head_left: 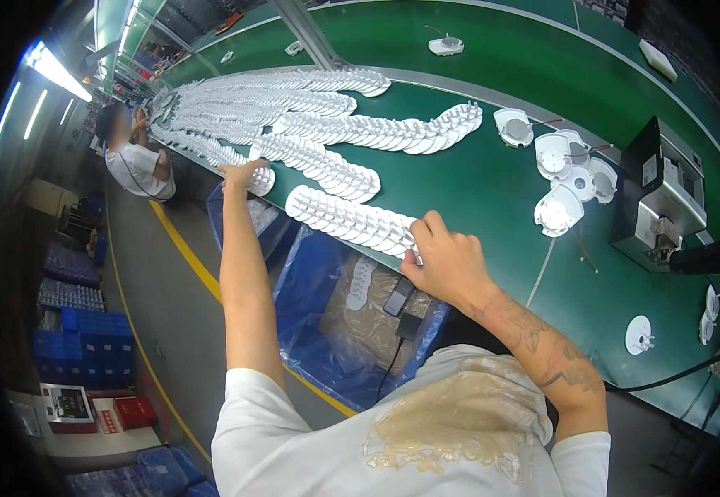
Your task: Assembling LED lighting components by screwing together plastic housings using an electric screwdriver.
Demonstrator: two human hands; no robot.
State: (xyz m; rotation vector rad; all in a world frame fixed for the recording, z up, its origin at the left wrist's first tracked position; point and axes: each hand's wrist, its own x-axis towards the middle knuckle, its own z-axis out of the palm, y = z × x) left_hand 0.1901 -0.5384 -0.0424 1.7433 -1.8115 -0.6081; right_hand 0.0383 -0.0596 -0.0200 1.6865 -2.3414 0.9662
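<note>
Overlapping white plastic discs with small raised parts lie in long rows on the green table. My right hand [451, 261] is closed round the near right end of a short row of discs [347, 219] along the table's front edge. Further off to the left, my left hand [244, 172] is closed at the end of another row of discs [262, 182]; its fingertips are partly hidden. Between and beyond my hands lie a middle row [327, 170] and a longer curved row [385, 132]. More rows [235, 103] run toward the far left.
Loose white round housings with wires [558, 211] lie on the right of the table [492, 203], near a black and silver machine [658, 199]. Below the edge stands a blue lined bin [302, 331] holding a disc strip. A seated co-worker [136, 161] is at the far left.
</note>
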